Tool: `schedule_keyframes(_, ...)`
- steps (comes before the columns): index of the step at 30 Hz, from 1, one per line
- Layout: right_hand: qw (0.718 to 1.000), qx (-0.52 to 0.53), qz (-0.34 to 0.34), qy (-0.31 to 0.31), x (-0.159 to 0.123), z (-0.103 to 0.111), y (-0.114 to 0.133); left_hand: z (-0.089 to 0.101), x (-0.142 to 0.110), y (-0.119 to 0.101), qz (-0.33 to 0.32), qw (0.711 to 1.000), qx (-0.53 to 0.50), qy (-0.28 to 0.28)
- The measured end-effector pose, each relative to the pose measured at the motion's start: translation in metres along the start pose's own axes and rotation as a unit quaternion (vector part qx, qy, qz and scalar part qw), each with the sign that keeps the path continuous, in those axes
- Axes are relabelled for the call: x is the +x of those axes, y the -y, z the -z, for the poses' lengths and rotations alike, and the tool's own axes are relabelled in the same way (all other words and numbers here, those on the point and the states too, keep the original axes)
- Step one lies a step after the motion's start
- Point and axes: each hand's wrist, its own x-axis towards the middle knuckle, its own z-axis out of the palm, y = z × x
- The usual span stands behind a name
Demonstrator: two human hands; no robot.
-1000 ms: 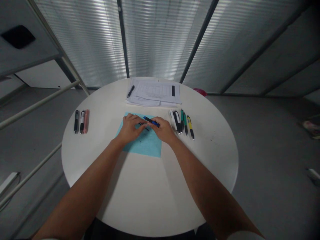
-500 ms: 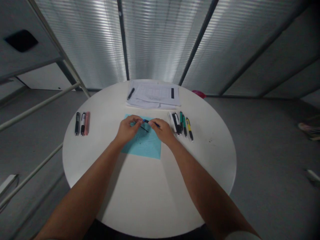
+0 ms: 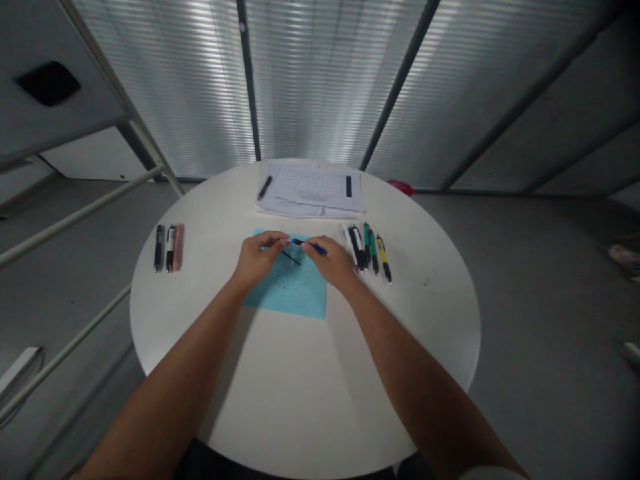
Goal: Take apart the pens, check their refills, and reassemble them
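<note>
Gripping blue pen (image 3: 319,249), right hand (image 3: 332,263); left hand (image 3: 255,260), hold unclear; printed papers (image 3: 311,187), writing illegible

Blue pen (image 3: 319,249) partly hidden; papers (image 3: 313,185) unreadably blurred.

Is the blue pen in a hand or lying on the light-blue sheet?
In hand: the right hand grips the blue pen between thumb and fingers, over the light-blue sheet.

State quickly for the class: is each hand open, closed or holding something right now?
Left hand: closed in a pinch; whether it holds anything cannot be told.
Right hand: closed, holding a blue pen.
</note>
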Motion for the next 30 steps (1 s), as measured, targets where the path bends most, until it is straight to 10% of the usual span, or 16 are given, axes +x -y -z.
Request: schedule_keyframes(30,0.999,0.023,-0.006,0.029,-0.0014,0.0013,0.0065,-0.0059,-0.0027,-0.0006,-0.058,0.996,0.059,0.025)
